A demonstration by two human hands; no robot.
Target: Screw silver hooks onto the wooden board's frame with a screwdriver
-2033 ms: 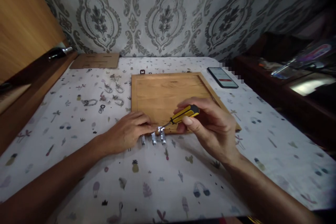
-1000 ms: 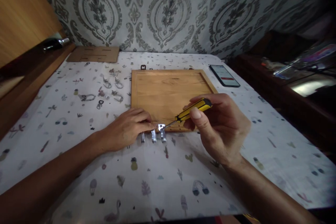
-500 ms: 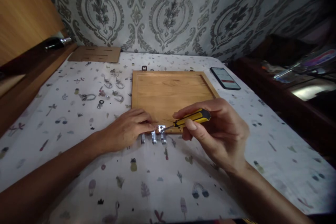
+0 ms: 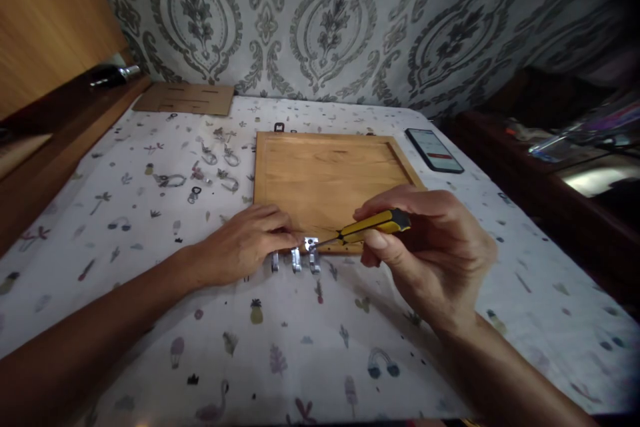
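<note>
A framed wooden board (image 4: 340, 173) lies on the table, several shiny metal hooks along its near edge. My left hand (image 4: 247, 243) rests on the near left corner, fingers close together, thumb and fingertips pressing at the metal hooks (image 4: 296, 260). My right hand (image 4: 430, 247) is closed around a yellow and black screwdriver (image 4: 373, 225). Its thin shaft slants down to the left, its tip at the plate of the rightmost hook (image 4: 313, 257). Whether the tip sits in a screw is too small to tell.
Several loose metal hooks (image 4: 230, 157) lie left of the board. A phone (image 4: 434, 150) lies at the far right and a piece of cardboard (image 4: 185, 99) at the far left. Patterned white cloth (image 4: 300, 360) covers the table; a patterned wall (image 4: 330, 27) stands behind.
The view has shifted slightly. My right hand and screwdriver have moved a little to the right, the tip still near the same hook. My left hand stays in place on the board.
</note>
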